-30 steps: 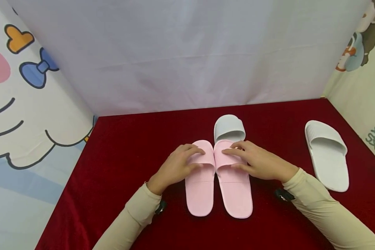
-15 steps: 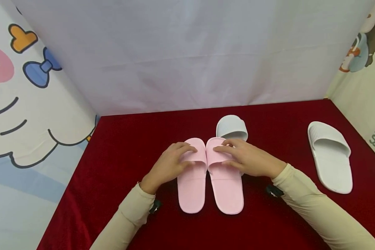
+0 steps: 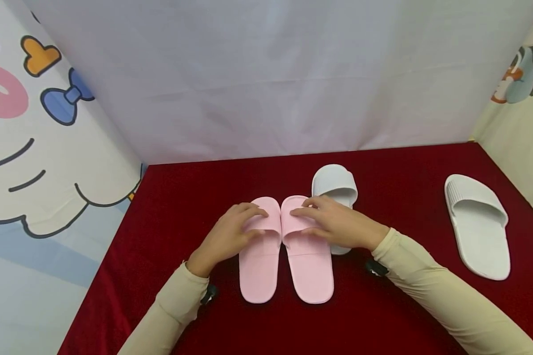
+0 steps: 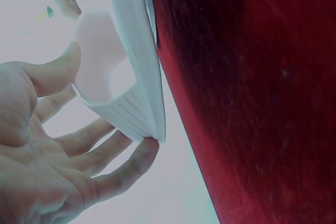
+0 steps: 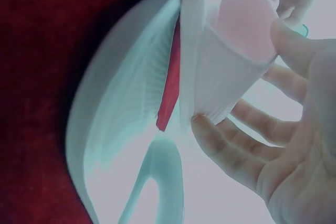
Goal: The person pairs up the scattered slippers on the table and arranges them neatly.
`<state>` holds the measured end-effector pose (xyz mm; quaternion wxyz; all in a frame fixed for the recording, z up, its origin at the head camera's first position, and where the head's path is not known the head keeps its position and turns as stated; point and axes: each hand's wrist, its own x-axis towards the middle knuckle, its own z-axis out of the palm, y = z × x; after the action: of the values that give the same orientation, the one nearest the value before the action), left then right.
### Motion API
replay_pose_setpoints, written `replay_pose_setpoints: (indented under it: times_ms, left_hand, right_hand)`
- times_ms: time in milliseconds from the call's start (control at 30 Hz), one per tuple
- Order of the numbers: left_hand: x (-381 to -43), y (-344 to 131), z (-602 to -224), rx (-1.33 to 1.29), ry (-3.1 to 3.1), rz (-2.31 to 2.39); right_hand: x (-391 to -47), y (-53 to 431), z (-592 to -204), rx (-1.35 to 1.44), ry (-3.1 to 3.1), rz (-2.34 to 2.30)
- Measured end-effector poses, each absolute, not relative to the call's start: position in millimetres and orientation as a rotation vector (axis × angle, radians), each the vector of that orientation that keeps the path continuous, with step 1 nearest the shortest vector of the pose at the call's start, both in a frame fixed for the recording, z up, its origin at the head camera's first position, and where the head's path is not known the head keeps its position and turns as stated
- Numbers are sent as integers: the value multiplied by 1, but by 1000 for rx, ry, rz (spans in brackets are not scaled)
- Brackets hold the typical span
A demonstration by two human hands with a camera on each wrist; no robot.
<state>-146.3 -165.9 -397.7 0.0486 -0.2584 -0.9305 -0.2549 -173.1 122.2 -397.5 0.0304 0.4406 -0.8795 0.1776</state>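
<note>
Two pink slippers lie side by side in the head view, toes away from me: the left pink slipper [image 3: 258,276] and the right pink slipper [image 3: 312,276]. My left hand [image 3: 226,237] grips the left one across its ribbed strap [image 4: 128,111], thumb at the strap's opening and fingers along its outer side. The right pink slipper's strap is held the same way by my right hand [image 3: 344,224]. Partly behind that hand is a white slipper [image 3: 334,180]; its middle is hidden. The right wrist view shows this white slipper [image 5: 115,93] close beside the pink one.
Another white slipper [image 3: 481,241] lies toward the right end of the red cloth [image 3: 195,192]. A pale curtain [image 3: 266,98] rises behind the cloth. Printed cartoon panels [image 3: 57,177] flank it on the left and right.
Both hands have moved left with the pink slippers, still side by side. More of the white slipper behind them now shows. The view has turned slightly left.
</note>
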Motion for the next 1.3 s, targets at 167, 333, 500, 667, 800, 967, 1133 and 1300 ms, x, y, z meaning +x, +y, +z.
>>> replay_pose_setpoints:
  times_ms: [167, 333, 500, 667, 800, 967, 1133, 1300]
  left_hand:
    - [-148, -172, -398, -772, -2842, -789]
    - [-150, -175, -398, -758, -2849, -801]
    - [-155, -177, -399, -750, -2854, -816]
    - [-162, -178, -400, -750, -2844, -828]
    - [-168, -180, -402, -748, -2818, -843]
    - [-178, -183, -407, -720, -2798, -880]
    - [-187, -183, -407, -689, -2826, -926]
    - [-196, -182, -404, -679, -2843, -918]
  right_hand:
    - [-176, 114, -398, 1374, -2702, 516]
    - [-179, 109, -396, 1380, -2700, 502]
    - [-182, 107, -394, 1369, -2721, 512]
    - [-189, 104, -395, 1376, -2739, 504]
    - [-196, 100, -394, 1377, -2768, 500]
    - [-206, 97, -393, 1371, -2785, 495]
    - [-215, 95, -396, 1362, -2822, 490]
    - [-224, 93, -396, 1321, -2864, 493]
